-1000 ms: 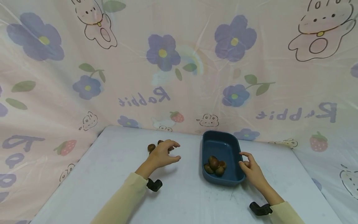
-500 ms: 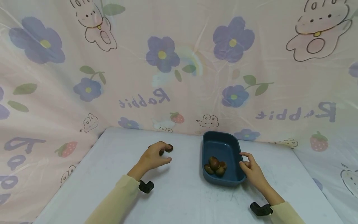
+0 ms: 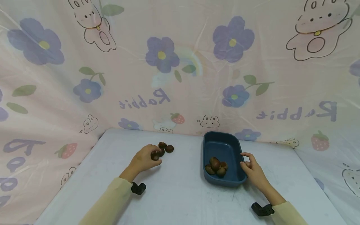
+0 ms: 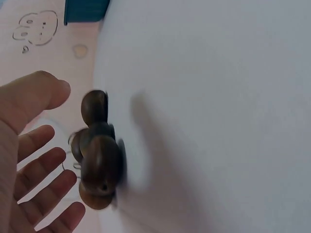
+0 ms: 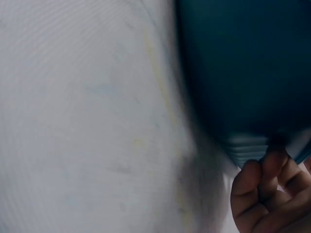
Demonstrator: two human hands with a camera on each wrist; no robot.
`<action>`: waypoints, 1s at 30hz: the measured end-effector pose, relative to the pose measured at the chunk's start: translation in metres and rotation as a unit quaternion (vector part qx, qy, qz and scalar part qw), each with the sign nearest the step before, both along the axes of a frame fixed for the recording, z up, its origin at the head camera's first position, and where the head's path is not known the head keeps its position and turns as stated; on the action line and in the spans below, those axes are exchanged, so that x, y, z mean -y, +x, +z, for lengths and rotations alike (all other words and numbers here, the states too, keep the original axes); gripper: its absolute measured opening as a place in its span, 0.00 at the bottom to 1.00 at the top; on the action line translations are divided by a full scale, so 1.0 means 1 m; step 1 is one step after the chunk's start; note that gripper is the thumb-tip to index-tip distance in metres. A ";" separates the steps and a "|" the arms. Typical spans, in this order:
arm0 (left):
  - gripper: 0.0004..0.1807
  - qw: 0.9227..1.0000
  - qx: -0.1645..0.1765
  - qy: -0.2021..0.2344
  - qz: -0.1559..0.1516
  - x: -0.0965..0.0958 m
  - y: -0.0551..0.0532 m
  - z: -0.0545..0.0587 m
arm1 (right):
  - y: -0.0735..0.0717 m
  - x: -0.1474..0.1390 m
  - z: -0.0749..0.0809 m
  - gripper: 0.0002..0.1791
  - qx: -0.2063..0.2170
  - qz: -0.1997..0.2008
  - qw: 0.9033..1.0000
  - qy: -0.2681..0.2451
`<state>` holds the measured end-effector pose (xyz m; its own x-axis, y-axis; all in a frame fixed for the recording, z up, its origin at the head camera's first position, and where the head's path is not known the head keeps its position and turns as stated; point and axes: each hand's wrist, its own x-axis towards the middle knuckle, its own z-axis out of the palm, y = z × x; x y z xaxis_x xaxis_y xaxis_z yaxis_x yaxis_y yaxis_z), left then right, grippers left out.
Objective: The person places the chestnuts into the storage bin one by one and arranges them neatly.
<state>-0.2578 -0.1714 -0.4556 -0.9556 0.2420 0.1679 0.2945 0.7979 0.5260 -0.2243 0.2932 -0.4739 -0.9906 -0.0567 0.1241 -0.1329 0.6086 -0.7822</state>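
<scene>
At left, I read the left hand (image 3: pixel 142 158) over the white table (image 3: pixel 180 200), thumb and fingers parted wide, holding nothing. Loose chestnuts (image 3: pixel 169 149) lie grouped on the table just beside its fingertips. To their right, I see the blue container (image 3: pixel 225 182) upright; a chestnut pile (image 3: pixel 215 163) occupies its near left corner. Farthest right, the right hand (image 3: pixel 254 171) touches the container's right rim, fingers bent; I cannot tell whether they pinch it.

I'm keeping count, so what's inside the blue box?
Four chestnuts show in the box, bunched toward its near end; anything beneath or behind them is covered.
</scene>
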 end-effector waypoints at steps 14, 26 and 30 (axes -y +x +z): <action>0.25 0.998 0.036 0.044 0.028 0.018 -0.007 -0.008 | 0.003 0.002 0.001 0.22 0.002 0.003 1.000 -0.004; 0.25 0.996 0.067 0.040 0.051 0.020 -0.009 -0.011 | 0.003 0.001 0.001 0.23 0.006 0.008 1.000 -0.007; 0.23 0.995 0.077 0.036 0.057 0.019 -0.010 -0.011 | 0.003 0.001 0.002 0.23 0.007 0.007 1.000 -0.006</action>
<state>-0.2679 -0.1905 -0.4663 -0.9920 0.1227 0.0310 0.1158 0.7801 0.6148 -0.2217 0.2925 -0.4717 -0.9914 -0.0699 0.1107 -0.1305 0.5967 -0.7918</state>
